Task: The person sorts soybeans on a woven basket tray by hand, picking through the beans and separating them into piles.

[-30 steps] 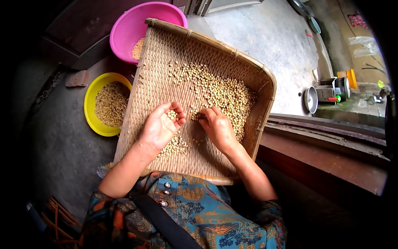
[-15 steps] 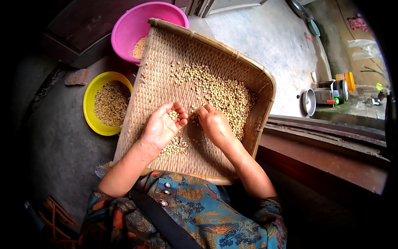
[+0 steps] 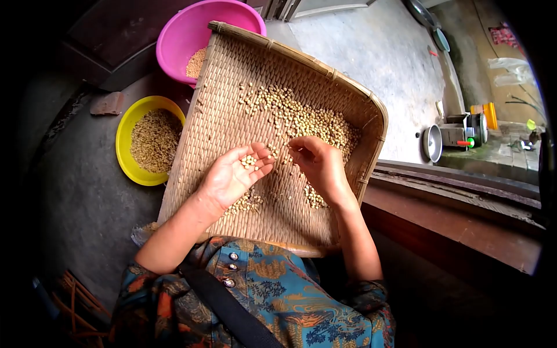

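A woven basket tray (image 3: 226, 87) with a raised rim lies in front of me, and pale beans (image 3: 278, 100) are spread over its upper and right part. Palm up over the tray, my left hand (image 3: 238, 174) cups several beans in its curved fingers. My right hand (image 3: 322, 165) is just to the right, palm down above the bean pile, its thumb and fingertips bent together. Whatever is between those fingertips is too small to make out. A smaller group of beans lies partly hidden beside my left hand, and another lies beside my right wrist.
Left of the tray stands a yellow bowl (image 3: 123, 145) of brownish grains. Behind it are a brick piece (image 3: 107, 104) and a pink basin (image 3: 174, 43) with grains. A wooden sill (image 3: 452, 214) runs along the right. Beyond it are a metal bowl (image 3: 432, 143) and a yellow container (image 3: 491, 116).
My right hand has moved right and slightly up, away from my left hand. The fingers of my left hand have opened a little around the beans.
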A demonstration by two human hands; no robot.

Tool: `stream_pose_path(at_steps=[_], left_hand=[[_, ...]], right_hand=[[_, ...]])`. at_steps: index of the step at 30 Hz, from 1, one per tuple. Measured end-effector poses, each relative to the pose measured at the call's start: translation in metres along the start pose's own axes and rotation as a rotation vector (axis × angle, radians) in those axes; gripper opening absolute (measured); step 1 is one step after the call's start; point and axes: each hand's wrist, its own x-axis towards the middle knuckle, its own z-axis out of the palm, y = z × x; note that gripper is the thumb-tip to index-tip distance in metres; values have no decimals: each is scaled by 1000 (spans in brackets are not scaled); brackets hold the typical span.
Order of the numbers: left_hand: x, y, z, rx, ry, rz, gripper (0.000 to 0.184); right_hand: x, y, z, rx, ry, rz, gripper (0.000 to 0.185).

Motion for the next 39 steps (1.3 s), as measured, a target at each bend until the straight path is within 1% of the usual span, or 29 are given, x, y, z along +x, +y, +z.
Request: stream_pose_path(at_steps=[2, 3, 7, 11, 14, 23, 27, 30, 31, 35, 38, 39], left_hand=[[-2, 2, 1, 19, 22, 18, 25], [-2, 3, 0, 28, 33, 28, 25], [-1, 4, -7, 63, 14, 60, 26], [-1, 2, -11, 72, 15, 53, 25], [-1, 2, -11, 74, 10, 60, 25], [-2, 1, -11, 113, 27, 70, 22], [-2, 0, -11, 104, 35, 83, 21], [-3, 0, -10, 106, 47, 89, 21], [-3, 1, -10, 108, 45, 92, 21], [-1, -1, -16, 122, 47, 91, 22], [-2, -3, -17, 150, 31, 90, 23], [-2, -3, -18, 160, 24, 95, 23]], right_hand=[[1, 23, 3, -439, 98, -278, 19], [-1, 25, 8, -467, 53, -211, 17], [-3, 40, 35, -698, 32, -314, 10], [-5, 35, 43, -843, 10, -244, 9], [-5, 32, 43, -864, -3, -226, 9], [-5, 26, 30, -946, -137, -322, 5], [-5, 31, 33, -965, -84, -397, 4], [-4, 39, 30, -876, -74, -325, 4], [-2, 43, 28, -715, 12, -402, 5], [-4, 39, 30, -731, -5, -332, 5], [-5, 32, 28, -583, 46, -298, 8], [-5, 20, 24, -417, -27, -161, 14]])
